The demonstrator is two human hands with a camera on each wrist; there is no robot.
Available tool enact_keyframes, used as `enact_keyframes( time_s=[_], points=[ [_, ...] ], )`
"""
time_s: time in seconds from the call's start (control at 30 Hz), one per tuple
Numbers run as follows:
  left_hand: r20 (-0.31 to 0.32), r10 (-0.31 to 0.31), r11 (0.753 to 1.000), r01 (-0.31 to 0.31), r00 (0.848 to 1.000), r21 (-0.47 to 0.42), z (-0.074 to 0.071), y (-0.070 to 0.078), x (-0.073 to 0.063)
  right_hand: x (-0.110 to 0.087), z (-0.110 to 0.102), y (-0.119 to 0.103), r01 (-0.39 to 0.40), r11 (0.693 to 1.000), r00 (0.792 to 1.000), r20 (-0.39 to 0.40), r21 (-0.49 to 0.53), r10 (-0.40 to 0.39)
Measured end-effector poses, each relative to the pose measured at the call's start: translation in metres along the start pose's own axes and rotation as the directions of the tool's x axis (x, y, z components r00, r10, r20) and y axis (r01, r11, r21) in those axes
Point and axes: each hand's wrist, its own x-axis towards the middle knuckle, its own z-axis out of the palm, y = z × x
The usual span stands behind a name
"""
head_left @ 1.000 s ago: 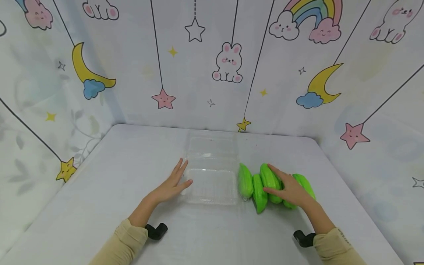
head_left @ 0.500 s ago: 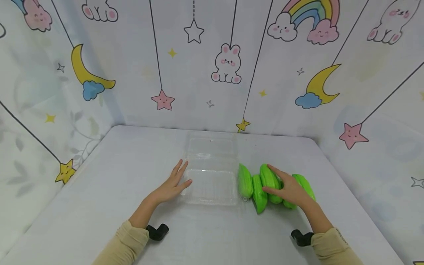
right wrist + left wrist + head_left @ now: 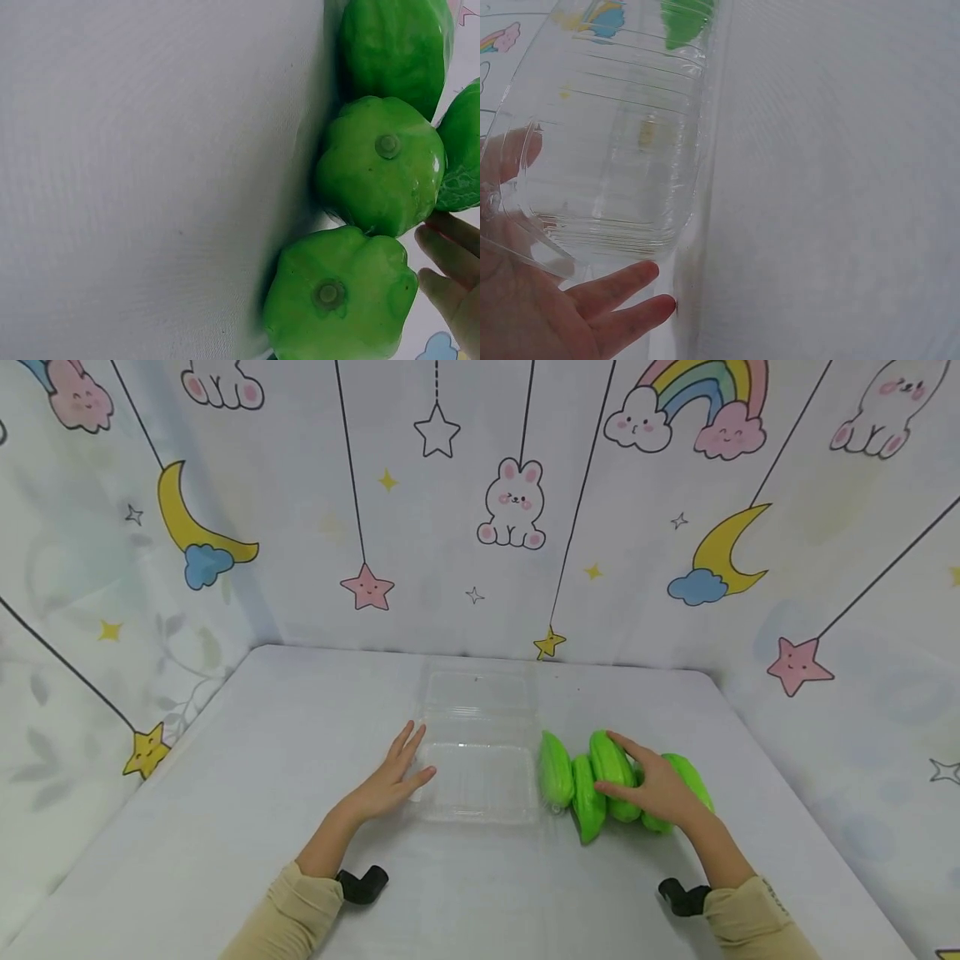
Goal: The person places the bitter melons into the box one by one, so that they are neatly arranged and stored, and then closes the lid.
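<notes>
Glossy green ribbed gourds [image 3: 600, 777] beside a clear plastic clamshell box [image 3: 480, 752]

Four gourds, one box; right hand [image 3: 660, 785] lies relaxed atop gourds, left hand [image 3: 390, 781] flat at box's nine o'clock edge.

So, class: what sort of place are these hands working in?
Probably a staged tabletop booth, not a real kitchen: a white table walled by nursery-style cartoon sheets, bearing only a clear plastic clamshell box and green toy peppers.
</notes>
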Motion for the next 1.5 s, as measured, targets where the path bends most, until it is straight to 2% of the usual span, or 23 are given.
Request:
enact_keyframes(
  time_s=[0.77,1.5],
  points=[
    [0.004,0.003,1.000,-0.003,1.000,0.013,-0.001,0.002,-0.001,0.004,0.001,-0.010,0.026,0.999,0.997,-0.076,0.030,-0.023],
    [0.008,-0.013,1.000,0.013,1.000,0.010,-0.001,0.003,-0.002,0.011,0.008,-0.033,0.019,0.999,0.998,-0.064,0.047,-0.016]
  ],
)
